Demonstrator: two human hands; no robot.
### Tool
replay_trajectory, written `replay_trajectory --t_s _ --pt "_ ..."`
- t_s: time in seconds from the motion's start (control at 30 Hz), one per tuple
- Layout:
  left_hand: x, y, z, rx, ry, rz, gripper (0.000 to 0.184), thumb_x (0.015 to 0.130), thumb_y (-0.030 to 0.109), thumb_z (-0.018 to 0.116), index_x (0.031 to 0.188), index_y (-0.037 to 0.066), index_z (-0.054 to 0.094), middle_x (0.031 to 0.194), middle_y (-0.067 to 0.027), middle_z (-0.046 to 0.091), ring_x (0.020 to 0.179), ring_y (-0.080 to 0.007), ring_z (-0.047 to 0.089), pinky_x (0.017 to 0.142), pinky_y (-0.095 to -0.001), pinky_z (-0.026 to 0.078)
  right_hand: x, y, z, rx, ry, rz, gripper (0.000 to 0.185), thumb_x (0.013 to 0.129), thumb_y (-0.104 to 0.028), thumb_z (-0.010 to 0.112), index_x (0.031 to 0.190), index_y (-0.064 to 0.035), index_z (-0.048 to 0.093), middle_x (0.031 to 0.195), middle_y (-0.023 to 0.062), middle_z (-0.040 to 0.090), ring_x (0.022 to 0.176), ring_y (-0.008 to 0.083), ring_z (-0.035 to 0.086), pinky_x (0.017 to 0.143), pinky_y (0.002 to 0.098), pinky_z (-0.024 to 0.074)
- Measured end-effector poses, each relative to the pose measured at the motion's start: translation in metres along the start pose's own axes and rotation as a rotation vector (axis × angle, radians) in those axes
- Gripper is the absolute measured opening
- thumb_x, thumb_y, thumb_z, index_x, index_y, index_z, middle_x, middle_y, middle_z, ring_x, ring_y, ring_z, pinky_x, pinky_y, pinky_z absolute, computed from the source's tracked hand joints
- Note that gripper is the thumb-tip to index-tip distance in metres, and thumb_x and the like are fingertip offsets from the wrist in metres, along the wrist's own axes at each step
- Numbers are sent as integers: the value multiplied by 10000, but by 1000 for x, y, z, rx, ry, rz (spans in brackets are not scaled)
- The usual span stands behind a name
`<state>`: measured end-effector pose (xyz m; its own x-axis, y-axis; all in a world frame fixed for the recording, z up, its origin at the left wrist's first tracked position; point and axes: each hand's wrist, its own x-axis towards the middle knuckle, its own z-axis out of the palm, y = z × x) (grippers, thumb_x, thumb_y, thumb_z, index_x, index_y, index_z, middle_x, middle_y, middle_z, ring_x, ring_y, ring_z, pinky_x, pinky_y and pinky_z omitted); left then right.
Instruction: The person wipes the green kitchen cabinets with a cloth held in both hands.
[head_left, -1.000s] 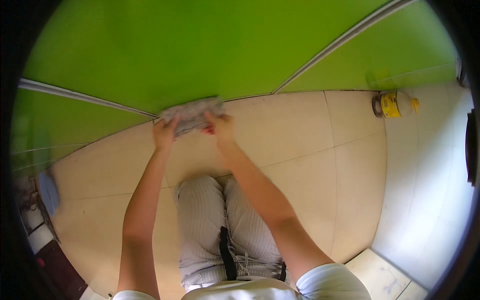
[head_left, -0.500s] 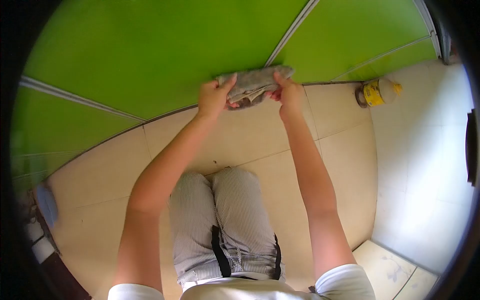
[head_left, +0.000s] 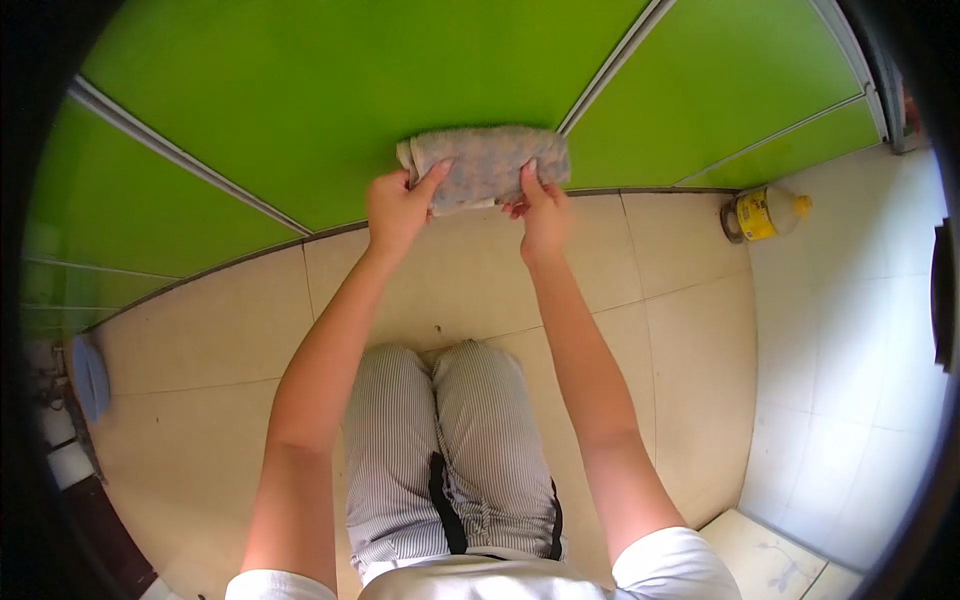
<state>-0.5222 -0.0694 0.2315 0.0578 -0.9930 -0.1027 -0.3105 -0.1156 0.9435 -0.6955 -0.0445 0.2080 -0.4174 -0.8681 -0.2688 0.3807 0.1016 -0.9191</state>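
Observation:
A folded greyish cloth point(head_left: 485, 165) is stretched between my two hands, in front of the glossy green cabinet doors point(head_left: 330, 90). My left hand point(head_left: 400, 208) grips its left end, thumb on top and fingers tucked behind. At the right end my right hand point(head_left: 543, 212) pinches the cloth in the same way, thumb on the upper face. The cloth hangs just above the lower edge of the doors; whether it presses on the green surface I cannot tell.
Beige floor tiles point(head_left: 220, 345) lie under my knees. A bottle with a yellow label point(head_left: 757, 215) stands in the right corner by the white tiled wall point(head_left: 830, 330). At the far left is a blue slipper-like object point(head_left: 90, 378). A pale box-like surface point(head_left: 765, 555) sits at lower right.
Both hands have shifted a little to the left with the cloth. The cloth now shows a flatter, smoother face, where before its folds hung open underneath. The view has moved slightly.

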Motion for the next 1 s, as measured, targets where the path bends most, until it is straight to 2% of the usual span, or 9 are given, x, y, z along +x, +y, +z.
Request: replay_trajectory --t_s 0.17,0.23,0.37,0.47,0.53,0.67,0.7,0.87,1.0 --pt "6 -83 23 -43 -133 -335 478 754 425 673 616 -19 562 483 -72 520 364 -149 505 362 -254 404 12 80 -21 -109 73 229 328 807 -296 641 762 1 512 582 76 539 453 140 493 439 261 380" --pt "6 -98 29 -57 -78 -408 488 752 433 675 637 -27 561 480 -59 494 381 -132 485 371 -250 401 12 98 -23 -102 117 335 338 806 -286 639 685 -8 489 557 81 522 426 148 475 416 262 377" --pt "8 -52 26 -262 69 -403 456 762 421 670 685 -21 586 541 -29 504 435 -107 454 437 -225 407 17 65 -6 -23 124 173 297 801 -214 636 660 -4 480 516 80 490 409 165 479 384 269 375" --pt "-7 15 3 -328 25 -287 424 755 413 679 753 -6 617 588 -2 512 502 -102 459 479 -220 404 -4 -22 22 14 105 26 301 801 -209 635 632 -9 485 499 72 462 404 170 474 379 274 367" --pt "-8 47 -8 -376 144 -9 423 764 403 677 705 -7 590 527 5 492 426 -77 453 401 -217 363 -27 -73 36 47 78 -120 295 805 -216 630 641 -18 486 522 46 446 424 151 453 397 280 374" --pt "-4 121 -35 -610 242 505 424 760 409 682 696 -2 602 553 10 505 466 -56 424 443 -219 367 -57 -146 68 234 -134 -514 264 819 -238 617 697 -34 502 592 15 453 495 120 423 458 269 383" --pt "-7 130 -40 -698 244 611 423 759 409 683 691 0 603 560 7 510 469 -59 426 447 -220 371 -58 -146 72 233 -147 -510 262 823 -248 614 713 -36 507 600 13 458 511 118 431 468 268 381" --pt "-9 71 -39 -337 144 214 448 759 409 679 658 -17 583 582 -27 539 492 -86 497 443 -244 418 -36 -98 61 62 -78 -362 286 836 -294 605 752 -34 521 613 11 470 525 119 463 473 264 366" --pt "-14 -3 -28 -118 -5 -89 517 764 461 649 575 -4 525 561 -47 536 466 -120 517 432 -274 435 -34 -17 24 -43 -5 29 304 833 -286 614 733 -14 520 603 22 476 493 114 442 446 245 364"
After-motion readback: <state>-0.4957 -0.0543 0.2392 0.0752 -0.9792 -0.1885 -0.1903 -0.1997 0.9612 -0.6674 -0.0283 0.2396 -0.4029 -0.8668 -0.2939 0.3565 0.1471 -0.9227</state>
